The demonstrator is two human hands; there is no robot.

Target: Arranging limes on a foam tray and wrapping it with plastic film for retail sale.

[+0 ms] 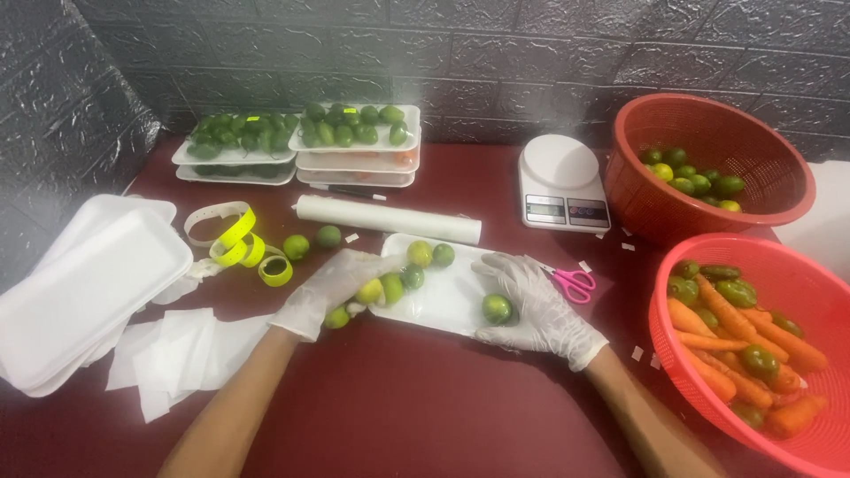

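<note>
A white foam tray (447, 296) lies on the dark red table in front of me with several green and yellowish limes on it. My left hand (332, 288), in a white glove, rests over limes (382, 289) at the tray's left edge, fingers curled around them. My right hand (536, 305), also gloved, holds a dark green lime (497, 308) at the tray's right end. Two more limes (429, 255) sit near the tray's far edge.
Two loose limes (312, 242), yellow tape rolls (243, 250) and a film roll (388, 219) lie beyond the tray. Packed trays (354, 146), a white scale (562, 184), pink scissors (574, 282), two red baskets (708, 168) (770, 354) and stacked foam trays (84, 288) surround it.
</note>
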